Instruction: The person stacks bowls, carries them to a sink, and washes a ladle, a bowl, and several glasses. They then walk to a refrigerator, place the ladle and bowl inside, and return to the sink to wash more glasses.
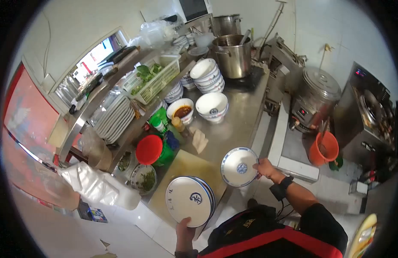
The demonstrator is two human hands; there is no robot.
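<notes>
My right hand (266, 168) grips the rim of a white plate with a blue patterned edge and a blue centre motif (235, 170). That plate is held over the counter's front edge. My left hand (185, 228) has its thumb on the near rim of a stack of white oval plates (186, 198) with blue edges and a dark blue mark; its other fingers are hidden beneath. The stack is over the near part of a yellowish cutting board (181, 165); I cannot tell whether it rests there or is lifted. A beige cloth (199, 141) lies behind the board.
A red bowl (149, 149), a bowl of chopped greens (144, 178), a bowl of red-brown sauce (181, 112) and stacked bowls (206, 75) stand on the counter. A steel pot (231, 58) is at the back. An orange bucket (323, 148) stands right.
</notes>
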